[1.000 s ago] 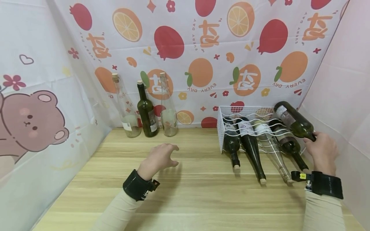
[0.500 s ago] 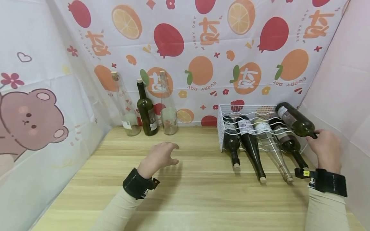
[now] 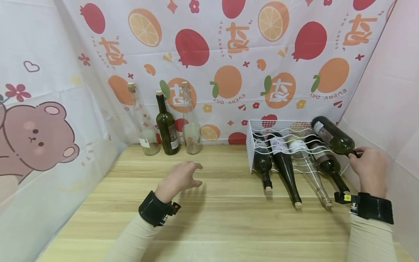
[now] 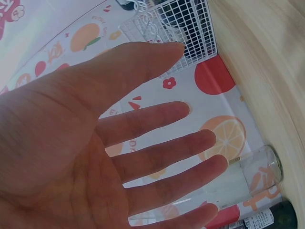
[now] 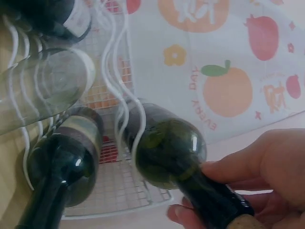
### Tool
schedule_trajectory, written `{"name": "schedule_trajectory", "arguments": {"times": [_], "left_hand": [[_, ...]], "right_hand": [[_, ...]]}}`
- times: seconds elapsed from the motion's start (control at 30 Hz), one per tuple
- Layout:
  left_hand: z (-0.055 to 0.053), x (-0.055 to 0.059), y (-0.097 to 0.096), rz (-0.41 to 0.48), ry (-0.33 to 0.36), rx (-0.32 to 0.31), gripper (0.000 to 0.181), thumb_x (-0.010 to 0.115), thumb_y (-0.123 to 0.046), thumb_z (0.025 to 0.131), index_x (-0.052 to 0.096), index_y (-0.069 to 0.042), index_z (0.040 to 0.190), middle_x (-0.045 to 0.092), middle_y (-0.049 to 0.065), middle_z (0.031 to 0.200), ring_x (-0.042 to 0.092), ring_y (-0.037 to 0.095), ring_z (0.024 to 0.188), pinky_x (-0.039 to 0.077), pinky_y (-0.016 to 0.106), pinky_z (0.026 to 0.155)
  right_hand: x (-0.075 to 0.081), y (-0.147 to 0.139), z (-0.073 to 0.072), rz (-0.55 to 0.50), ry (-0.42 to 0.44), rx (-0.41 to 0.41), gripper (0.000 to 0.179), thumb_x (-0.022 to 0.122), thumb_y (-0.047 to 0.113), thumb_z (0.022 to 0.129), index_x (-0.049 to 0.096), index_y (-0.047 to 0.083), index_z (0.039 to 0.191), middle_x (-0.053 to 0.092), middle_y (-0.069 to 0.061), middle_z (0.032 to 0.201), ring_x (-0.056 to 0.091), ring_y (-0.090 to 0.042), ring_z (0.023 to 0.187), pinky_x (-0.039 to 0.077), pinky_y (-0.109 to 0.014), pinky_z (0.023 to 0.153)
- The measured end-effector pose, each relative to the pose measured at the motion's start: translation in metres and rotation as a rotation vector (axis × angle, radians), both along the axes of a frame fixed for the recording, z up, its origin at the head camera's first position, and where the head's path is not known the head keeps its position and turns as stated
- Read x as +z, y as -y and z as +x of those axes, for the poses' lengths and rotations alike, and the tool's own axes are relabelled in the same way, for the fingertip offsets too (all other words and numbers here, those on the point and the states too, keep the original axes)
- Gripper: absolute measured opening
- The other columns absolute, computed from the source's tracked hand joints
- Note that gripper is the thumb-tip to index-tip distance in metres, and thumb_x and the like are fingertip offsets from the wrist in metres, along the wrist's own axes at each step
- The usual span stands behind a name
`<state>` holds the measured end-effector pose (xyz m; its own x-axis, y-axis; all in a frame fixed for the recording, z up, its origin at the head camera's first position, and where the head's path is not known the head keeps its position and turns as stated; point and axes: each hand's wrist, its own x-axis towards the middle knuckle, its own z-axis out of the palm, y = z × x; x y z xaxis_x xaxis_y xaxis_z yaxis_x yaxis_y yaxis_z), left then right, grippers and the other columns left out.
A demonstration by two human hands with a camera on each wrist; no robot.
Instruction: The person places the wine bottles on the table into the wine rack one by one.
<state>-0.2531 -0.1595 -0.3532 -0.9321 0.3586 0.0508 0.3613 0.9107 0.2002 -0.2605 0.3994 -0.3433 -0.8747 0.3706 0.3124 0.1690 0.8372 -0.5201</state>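
In the head view my right hand (image 3: 370, 171) grips the neck of a dark green wine bottle (image 3: 332, 136). The bottle leans, its labelled base at the upper right of the white wire rack (image 3: 250, 151) and its neck toward me. The right wrist view shows thumb and fingers round the neck (image 5: 205, 195), with the cork end uncovered and the body against the wavy wires (image 5: 138, 129). Whether the rack bears its weight I cannot tell. My left hand (image 3: 178, 180) hovers over the wooden table, thumb and fingers spread, holding nothing; the left wrist view shows its bare palm (image 4: 81, 157).
Several corked bottles lie in the rack, among them a clear bottle (image 3: 306, 160) and a dark one (image 3: 327, 163) nearest the held bottle. At the back left stand two clear bottles and a green bottle (image 3: 167, 127). A pale curtain (image 3: 379, 109) hangs close on the right.
My right hand has shifted slightly right with the bottle, mostly in the first half second. The left hand and the other bottles have stayed put.
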Motion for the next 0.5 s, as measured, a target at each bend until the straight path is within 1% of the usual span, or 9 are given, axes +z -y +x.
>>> {"name": "schedule_trajectory", "arguments": {"times": [0.1, 0.2, 0.4, 0.43, 0.5], "left_hand": [[0.0, 0.0, 0.0, 0.003, 0.007, 0.002, 0.054, 0.086, -0.029, 0.083, 0.069, -0.01, 0.13, 0.072, 0.013, 0.13, 0.068, 0.036, 0.118, 0.06, 0.054, 0.084], [0.001, 0.0, 0.0, 0.003, 0.01, 0.004, 0.054, 0.087, -0.03, 0.083, 0.069, -0.011, 0.13, 0.072, 0.012, 0.129, 0.068, 0.035, 0.118, 0.06, 0.054, 0.084], [0.002, 0.0, 0.001, -0.007, 0.008, 0.0, 0.053, 0.086, -0.029, 0.083, 0.07, -0.011, 0.13, 0.072, 0.012, 0.129, 0.068, 0.035, 0.118, 0.06, 0.053, 0.083], [0.002, 0.0, 0.001, -0.009, 0.005, 0.0, 0.053, 0.086, -0.029, 0.083, 0.069, -0.011, 0.13, 0.072, 0.012, 0.129, 0.068, 0.035, 0.118, 0.06, 0.052, 0.082], [0.001, 0.0, 0.002, -0.01, 0.0, 0.002, 0.053, 0.086, -0.029, 0.083, 0.069, -0.011, 0.13, 0.072, 0.012, 0.129, 0.068, 0.035, 0.118, 0.06, 0.052, 0.082]], "right_hand": [[-0.002, 0.002, -0.001, -0.001, -0.034, -0.009, 0.041, 0.061, 0.015, 0.097, 0.063, -0.019, 0.12, 0.066, -0.041, 0.114, 0.064, -0.054, 0.099, 0.042, -0.033, 0.06], [-0.003, 0.001, -0.001, 0.006, -0.034, -0.01, 0.041, 0.06, 0.016, 0.097, 0.063, -0.018, 0.121, 0.066, -0.04, 0.115, 0.063, -0.054, 0.101, 0.04, -0.036, 0.063], [0.002, -0.007, 0.002, 0.014, 0.047, 0.026, 0.051, 0.051, 0.025, 0.102, 0.057, -0.019, 0.127, 0.061, -0.043, 0.121, 0.062, -0.056, 0.103, 0.047, -0.04, 0.062], [0.003, -0.009, 0.003, 0.014, 0.07, 0.037, 0.053, 0.048, 0.026, 0.103, 0.055, -0.02, 0.128, 0.062, -0.042, 0.119, 0.064, -0.054, 0.1, 0.048, -0.041, 0.062], [0.005, -0.014, 0.006, -0.005, 0.125, 0.042, 0.059, 0.044, 0.03, 0.105, 0.051, -0.022, 0.131, 0.065, -0.042, 0.115, 0.071, -0.048, 0.091, 0.053, -0.049, 0.067]]}}
